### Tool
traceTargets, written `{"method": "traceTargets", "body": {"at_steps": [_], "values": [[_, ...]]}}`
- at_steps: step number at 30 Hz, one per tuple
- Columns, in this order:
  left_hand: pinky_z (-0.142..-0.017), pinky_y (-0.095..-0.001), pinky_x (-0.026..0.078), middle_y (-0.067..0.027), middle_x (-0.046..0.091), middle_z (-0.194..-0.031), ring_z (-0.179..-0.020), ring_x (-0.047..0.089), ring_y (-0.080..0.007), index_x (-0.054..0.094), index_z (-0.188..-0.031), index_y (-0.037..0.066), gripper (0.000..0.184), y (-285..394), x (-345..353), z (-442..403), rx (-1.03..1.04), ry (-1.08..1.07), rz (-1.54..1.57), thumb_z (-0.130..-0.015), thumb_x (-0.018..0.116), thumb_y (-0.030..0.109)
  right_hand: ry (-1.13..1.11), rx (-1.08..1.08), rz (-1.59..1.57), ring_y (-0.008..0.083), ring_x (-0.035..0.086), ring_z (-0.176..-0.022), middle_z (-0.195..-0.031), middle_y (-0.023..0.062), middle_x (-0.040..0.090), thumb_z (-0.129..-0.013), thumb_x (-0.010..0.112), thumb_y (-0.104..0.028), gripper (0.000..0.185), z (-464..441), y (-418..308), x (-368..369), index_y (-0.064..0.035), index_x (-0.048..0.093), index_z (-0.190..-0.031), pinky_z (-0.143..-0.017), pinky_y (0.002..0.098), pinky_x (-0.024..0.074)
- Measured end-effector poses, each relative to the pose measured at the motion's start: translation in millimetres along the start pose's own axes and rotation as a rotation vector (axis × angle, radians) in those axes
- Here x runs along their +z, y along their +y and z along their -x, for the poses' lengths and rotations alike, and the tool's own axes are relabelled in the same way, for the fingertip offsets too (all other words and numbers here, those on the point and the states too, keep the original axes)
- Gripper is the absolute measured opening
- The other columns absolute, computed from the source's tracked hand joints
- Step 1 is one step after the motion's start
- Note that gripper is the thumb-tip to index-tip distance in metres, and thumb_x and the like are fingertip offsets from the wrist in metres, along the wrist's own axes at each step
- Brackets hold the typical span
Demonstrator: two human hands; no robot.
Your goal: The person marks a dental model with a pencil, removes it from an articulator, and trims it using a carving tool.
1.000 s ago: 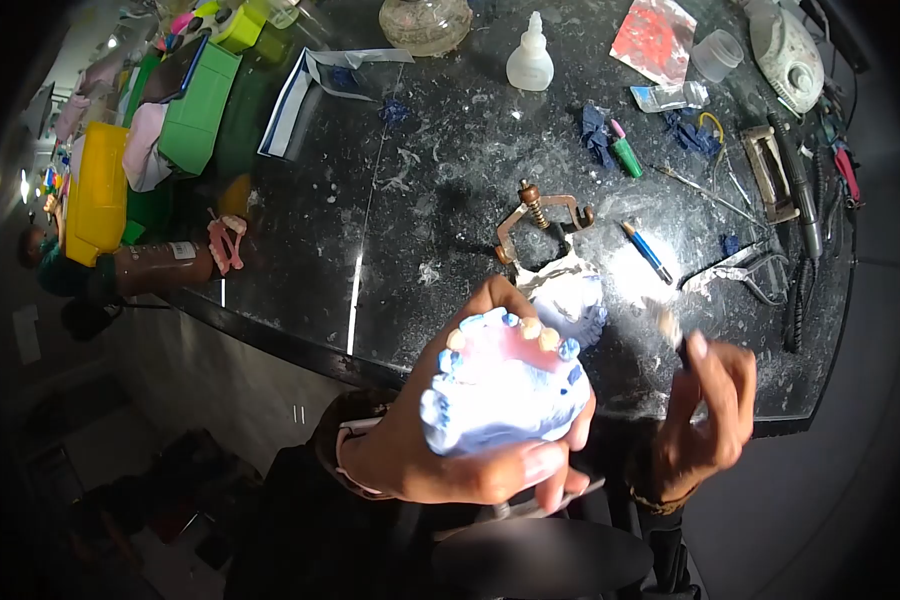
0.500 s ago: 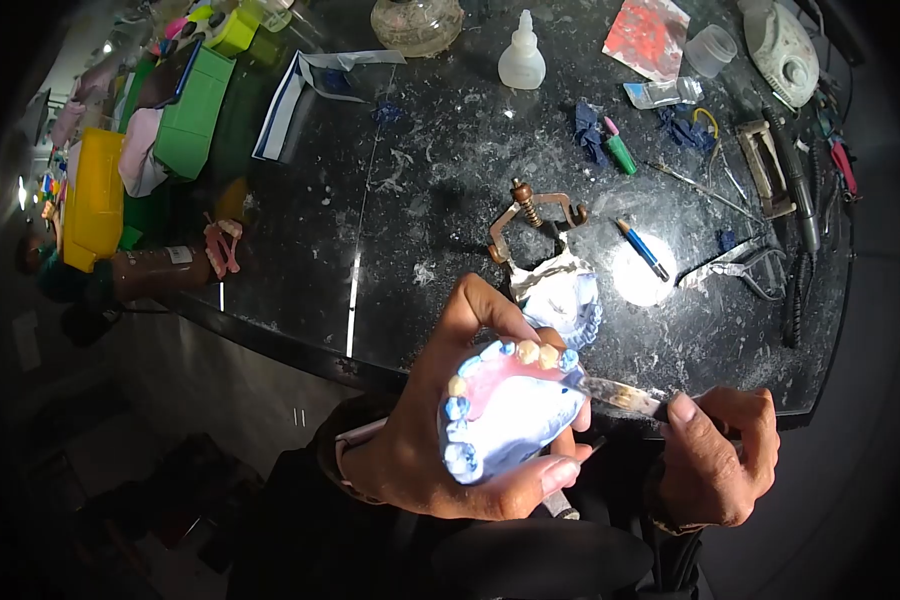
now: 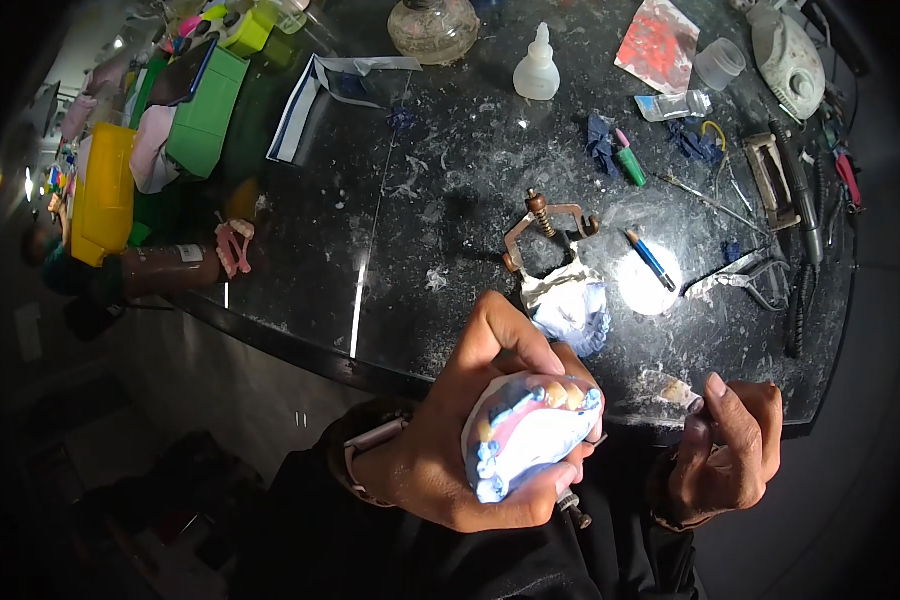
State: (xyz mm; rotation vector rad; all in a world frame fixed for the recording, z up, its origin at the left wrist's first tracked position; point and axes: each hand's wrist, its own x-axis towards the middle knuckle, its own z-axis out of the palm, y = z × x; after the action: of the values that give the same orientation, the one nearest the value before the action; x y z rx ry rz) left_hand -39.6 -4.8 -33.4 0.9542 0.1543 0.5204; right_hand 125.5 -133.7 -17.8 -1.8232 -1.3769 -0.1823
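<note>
- left hand is curled around a pale blue-and-white plaster dental cast with pink gum and a few yellowish teeth; thumb and fingers grip its edges, and it's held up just in front of the black, dust-streaked worktop
- right hand is pinching a small tool with a flat, stained blade between thumb and fingers; blade points toward the cast but sits apart from it
- a knobbed metal bit pokes out under the left thumb; can't tell what it belongs to
- just beyond the left hand there's a bronze-coloured metal frame with a spring, joined to white plaster and a second bluish cast
- near that, a short blue pencil lies in a bright light patch; silver pliers sit right of it
</note>
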Motion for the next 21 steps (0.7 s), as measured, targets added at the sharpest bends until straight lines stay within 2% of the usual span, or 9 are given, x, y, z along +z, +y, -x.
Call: {"method": "traceTargets", "body": {"at_steps": [8,21], "values": [[-0.077,-0.0308,0.051,-0.0168,0.053,-0.101,-0.089,0.059,-0.0166,0.026,-0.109,0.005,0.057,-2.2,-0.2,1.2,0.030,-0.022,-0.093,-0.072,0.069,-0.002,-0.004,-0.016,-0.026,0.0134,0.049,-0.052,-0.065,0.0068,0.055,-0.047,0.073,0.001,0.048,0.9,2.7,2.1,-0.0014,0.070,-0.095,-0.045,0.0239,0.0350],[-0.077,-0.0297,0.050,-0.0184,0.052,-0.103,-0.091,0.058,-0.0162,0.026,-0.110,0.004,0.055,0.9,1.7,1.7,-0.011,-0.032,-0.034,-0.073,0.066,-0.004,-0.020,0.006,-0.032,0.0144,0.051,-0.053,-0.066,0.0081,0.058,-0.052,0.074,-0.001,0.043,2.1,3.4,5.5,0.0006,0.070,-0.095,-0.045,0.0250,0.0368]]}}
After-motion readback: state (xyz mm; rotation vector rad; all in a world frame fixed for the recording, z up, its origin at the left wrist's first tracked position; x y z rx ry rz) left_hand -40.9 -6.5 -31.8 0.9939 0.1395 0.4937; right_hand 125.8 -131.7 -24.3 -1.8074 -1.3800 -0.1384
